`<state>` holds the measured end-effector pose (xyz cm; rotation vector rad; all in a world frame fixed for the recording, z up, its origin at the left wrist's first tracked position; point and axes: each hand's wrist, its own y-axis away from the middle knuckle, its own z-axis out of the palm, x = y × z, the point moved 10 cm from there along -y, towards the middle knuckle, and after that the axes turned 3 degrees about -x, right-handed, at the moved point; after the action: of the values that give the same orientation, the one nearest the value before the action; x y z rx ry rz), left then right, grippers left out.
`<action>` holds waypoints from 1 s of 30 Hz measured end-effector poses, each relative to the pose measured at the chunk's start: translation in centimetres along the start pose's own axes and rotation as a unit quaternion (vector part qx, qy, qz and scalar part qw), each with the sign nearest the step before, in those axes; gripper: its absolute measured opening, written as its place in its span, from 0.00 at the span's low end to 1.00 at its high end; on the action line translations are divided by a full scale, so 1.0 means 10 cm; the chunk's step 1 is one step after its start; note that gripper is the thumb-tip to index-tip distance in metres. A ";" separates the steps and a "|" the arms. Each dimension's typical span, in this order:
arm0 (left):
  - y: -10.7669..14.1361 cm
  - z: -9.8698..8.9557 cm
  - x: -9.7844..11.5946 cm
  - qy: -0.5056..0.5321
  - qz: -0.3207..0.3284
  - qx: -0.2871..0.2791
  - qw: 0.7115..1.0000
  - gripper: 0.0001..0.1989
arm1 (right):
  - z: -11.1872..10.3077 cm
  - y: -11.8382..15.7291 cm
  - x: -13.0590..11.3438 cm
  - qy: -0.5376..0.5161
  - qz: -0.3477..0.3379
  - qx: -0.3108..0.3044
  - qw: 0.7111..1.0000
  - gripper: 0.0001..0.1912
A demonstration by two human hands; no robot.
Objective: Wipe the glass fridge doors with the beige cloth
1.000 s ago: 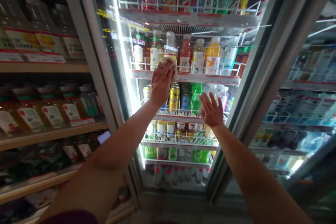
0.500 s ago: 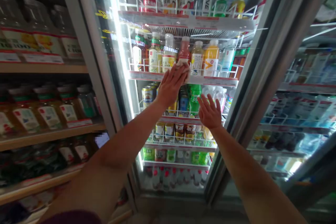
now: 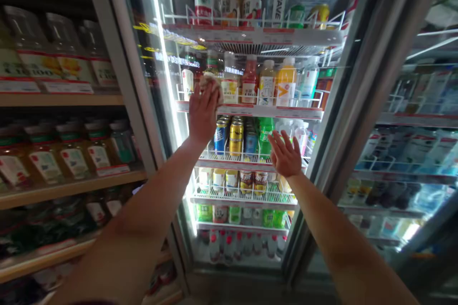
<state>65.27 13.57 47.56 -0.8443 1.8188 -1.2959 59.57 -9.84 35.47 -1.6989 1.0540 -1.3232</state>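
My left hand [image 3: 203, 115] presses a crumpled pale cloth [image 3: 212, 86] to the glass door [image 3: 246, 128] of a drinks fridge. The cloth sits under the fingers and shows past their tips, in front of a bottle on the second shelf. Lower and to the right, my right hand [image 3: 286, 156] rests with spread fingers at the glass and holds nothing. Behind it stand a green bottle [image 3: 265, 136] and the lower shelves.
Bottles and cans fill the fridge's wire shelves [image 3: 250, 112]. A metal door frame [image 3: 343, 100] runs along the right, with another fridge beyond. At the left, wooden shelves [image 3: 71, 190] hold several rows of bottles.
My left hand has slid the cloth to the left across the glass, uncovering the red bottle and the cans below. My right hand stays in almost the same place.
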 end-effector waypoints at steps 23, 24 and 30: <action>-0.10 -0.12 -0.54 0.061 -0.029 0.044 0.997 0.26 | 0.02 0.01 -0.01 -0.006 -0.002 -0.004 1.000 0.36; -0.23 -0.16 -0.68 0.062 -0.057 0.058 0.995 0.26 | 0.02 0.01 -0.01 -0.005 -0.003 -0.005 1.000 0.36; -0.36 -0.11 -0.68 0.066 -0.114 0.079 0.988 0.28 | 0.01 0.01 -0.01 -0.006 -0.004 -0.004 1.000 0.36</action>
<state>68.20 18.78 52.53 -0.9171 1.7292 -1.6535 59.64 -9.77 35.33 -1.7159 1.0487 -1.3143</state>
